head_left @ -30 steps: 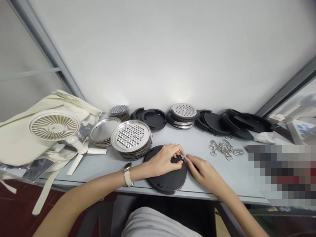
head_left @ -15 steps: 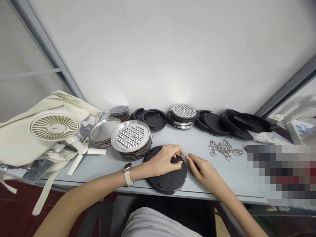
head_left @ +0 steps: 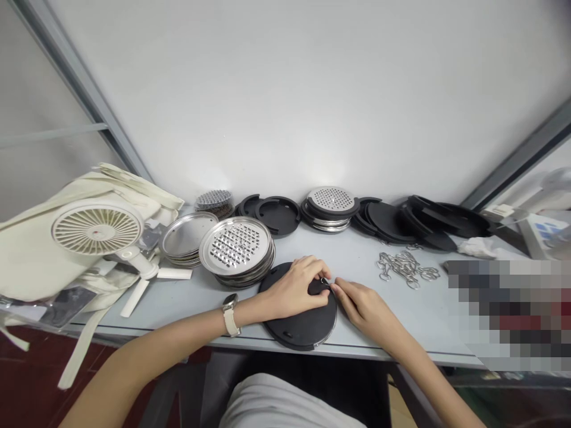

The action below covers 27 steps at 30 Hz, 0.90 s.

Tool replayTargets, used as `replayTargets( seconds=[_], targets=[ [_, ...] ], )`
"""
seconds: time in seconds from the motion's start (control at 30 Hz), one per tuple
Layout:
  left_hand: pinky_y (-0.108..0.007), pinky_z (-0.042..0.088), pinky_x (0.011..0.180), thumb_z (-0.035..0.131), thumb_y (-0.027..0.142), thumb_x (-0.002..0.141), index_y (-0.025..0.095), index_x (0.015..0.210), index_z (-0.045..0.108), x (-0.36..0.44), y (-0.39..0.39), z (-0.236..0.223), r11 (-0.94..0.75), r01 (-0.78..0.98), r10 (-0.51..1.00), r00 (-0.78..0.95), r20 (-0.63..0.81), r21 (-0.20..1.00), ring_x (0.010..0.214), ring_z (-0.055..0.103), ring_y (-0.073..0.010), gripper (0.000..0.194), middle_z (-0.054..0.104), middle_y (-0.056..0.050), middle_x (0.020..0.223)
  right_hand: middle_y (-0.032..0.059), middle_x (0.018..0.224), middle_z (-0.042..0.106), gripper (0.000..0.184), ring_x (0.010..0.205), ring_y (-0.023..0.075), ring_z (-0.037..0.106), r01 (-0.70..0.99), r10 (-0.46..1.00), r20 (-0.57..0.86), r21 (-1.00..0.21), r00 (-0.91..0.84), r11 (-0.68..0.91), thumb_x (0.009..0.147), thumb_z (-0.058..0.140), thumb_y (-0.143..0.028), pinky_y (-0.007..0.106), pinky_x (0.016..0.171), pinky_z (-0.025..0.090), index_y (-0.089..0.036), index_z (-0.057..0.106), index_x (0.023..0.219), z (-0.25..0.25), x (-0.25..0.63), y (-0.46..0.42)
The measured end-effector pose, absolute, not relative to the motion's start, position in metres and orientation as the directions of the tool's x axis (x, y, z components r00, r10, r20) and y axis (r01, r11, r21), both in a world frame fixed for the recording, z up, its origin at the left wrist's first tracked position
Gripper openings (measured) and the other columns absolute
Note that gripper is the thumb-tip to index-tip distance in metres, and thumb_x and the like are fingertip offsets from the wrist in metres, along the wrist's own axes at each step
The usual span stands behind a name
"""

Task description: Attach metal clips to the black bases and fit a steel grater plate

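Observation:
A round black disc [head_left: 300,330] lies on the table at the front edge, a thin metal rim showing at its lower right. My left hand [head_left: 298,285] rests on top of it, fingers curled and thumb bent toward the disc's upper-right edge, steadying it. At that edge sits a small metal wire clip [head_left: 325,282], partly hidden by fingers. My right hand [head_left: 363,303] pinches the clip's outer end from the right. More wire clips [head_left: 407,268] lie in a loose pile to the right.
Stacked metal grater discs [head_left: 237,245] and plain metal discs [head_left: 187,238] stand left. Along the wall are black ring holders [head_left: 279,217], a perforated disc stack [head_left: 332,201] and more black discs [head_left: 388,223]. A white fan [head_left: 98,229] and cream bag [head_left: 27,249] occupy the far left.
My right hand has shifted slightly left, closer to the disc's edge. The wire clip now shows more plainly between my two hands. The black disc stays in place.

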State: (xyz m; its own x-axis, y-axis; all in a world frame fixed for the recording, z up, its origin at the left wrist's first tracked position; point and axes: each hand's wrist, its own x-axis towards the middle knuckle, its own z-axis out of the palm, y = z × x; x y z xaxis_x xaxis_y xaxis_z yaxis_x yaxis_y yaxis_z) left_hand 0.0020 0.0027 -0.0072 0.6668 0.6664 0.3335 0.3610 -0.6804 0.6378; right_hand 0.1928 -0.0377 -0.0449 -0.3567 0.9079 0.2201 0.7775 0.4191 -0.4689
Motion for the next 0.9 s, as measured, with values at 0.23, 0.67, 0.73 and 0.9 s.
replayTargets(
  seconds=[0.23, 0.67, 0.73, 0.9],
  targets=[
    [-0.031, 0.04, 0.089, 0.062, 0.015, 0.077, 0.02, 0.091, 0.053, 0.004, 0.002, -0.009, -0.696, 0.39, 0.67, 0.656, 0.349, 0.603, 0.093, 0.053, -0.0173, 0.017, 0.058, -0.001, 0.093, -0.0006, 0.063, 0.054, 0.031, 0.056, 0.0163, 0.052, 0.769, 0.907, 0.216, -0.481, -0.362, 0.421, 0.101, 0.028, -0.031, 0.026, 0.056, 0.035, -0.023, 0.042, 0.074, -0.043, 0.193, -0.037],
    [-0.028, 0.04, 0.086, 0.063, 0.013, 0.076, 0.019, 0.09, 0.057, 0.004, 0.003, -0.005, -0.696, 0.371, 0.665, 0.656, 0.357, 0.614, 0.085, 0.058, -0.0151, 0.016, 0.063, 0.0, 0.087, -0.0015, 0.062, 0.052, 0.029, 0.054, 0.0149, 0.05, 0.762, 0.914, 0.203, -0.506, -0.352, 0.405, 0.098, 0.031, -0.028, 0.025, 0.055, 0.036, -0.022, 0.042, 0.073, -0.039, 0.193, -0.04],
    [-0.028, 0.04, 0.085, 0.063, 0.014, 0.076, 0.019, 0.09, 0.057, 0.004, 0.003, -0.006, -0.698, 0.375, 0.665, 0.656, 0.357, 0.61, 0.085, 0.058, -0.0151, 0.016, 0.063, 0.0, 0.086, -0.0019, 0.062, 0.052, 0.027, 0.054, 0.015, 0.049, 0.754, 0.919, 0.193, -0.526, -0.345, 0.394, 0.098, 0.031, -0.029, 0.025, 0.055, 0.036, -0.023, 0.042, 0.075, -0.038, 0.193, -0.041],
    [-0.026, 0.041, 0.083, 0.063, 0.013, 0.076, 0.019, 0.088, 0.058, 0.004, 0.002, -0.004, -0.694, 0.375, 0.666, 0.659, 0.35, 0.615, 0.083, 0.058, -0.0147, 0.014, 0.063, 0.0, 0.085, -0.0025, 0.065, 0.053, 0.021, 0.055, 0.0152, 0.05, 0.722, 0.938, 0.148, -0.604, -0.313, 0.337, 0.099, 0.031, -0.031, 0.025, 0.055, 0.038, -0.023, 0.043, 0.084, -0.034, 0.192, -0.043]
  ],
)
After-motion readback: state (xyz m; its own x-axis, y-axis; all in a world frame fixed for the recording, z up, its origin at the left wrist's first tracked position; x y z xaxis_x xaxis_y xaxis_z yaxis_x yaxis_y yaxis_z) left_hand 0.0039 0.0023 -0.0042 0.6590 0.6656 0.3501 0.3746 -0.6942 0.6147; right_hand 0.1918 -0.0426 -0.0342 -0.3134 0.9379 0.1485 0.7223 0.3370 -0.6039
